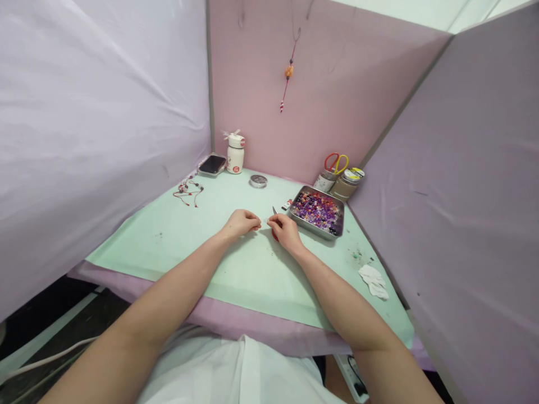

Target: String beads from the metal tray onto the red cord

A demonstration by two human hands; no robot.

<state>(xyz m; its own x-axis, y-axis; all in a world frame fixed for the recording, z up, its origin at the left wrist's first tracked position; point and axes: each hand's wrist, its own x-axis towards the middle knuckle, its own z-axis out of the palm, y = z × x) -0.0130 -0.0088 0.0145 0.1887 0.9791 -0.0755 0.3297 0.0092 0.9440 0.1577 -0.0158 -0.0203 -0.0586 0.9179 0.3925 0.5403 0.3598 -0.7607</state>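
Observation:
My left hand (243,223) is over the middle of the green table cover, thumb and fingers pinched together. My right hand (286,230) faces it a short gap away, also closed in a pinch. Something thin and clear shows faintly between the fingertips, too small to name. By the right hand a pointed metal blade (274,210) sticks out behind the fingers and a bit of red shows below them; whether that hand holds this tool or it lies underneath, I cannot tell. A metal tray (315,229) of purple, red and clear beads (316,209) stands just right of it.
Behind the tray, scissors with red and yellow handles (336,163) stand in a jar, beside another jar (347,184). A round clear case (258,180), white bottle (236,154), phone (213,164) and beaded red cords (189,189) lie farther back. A crumpled white cloth (374,281) is at right.

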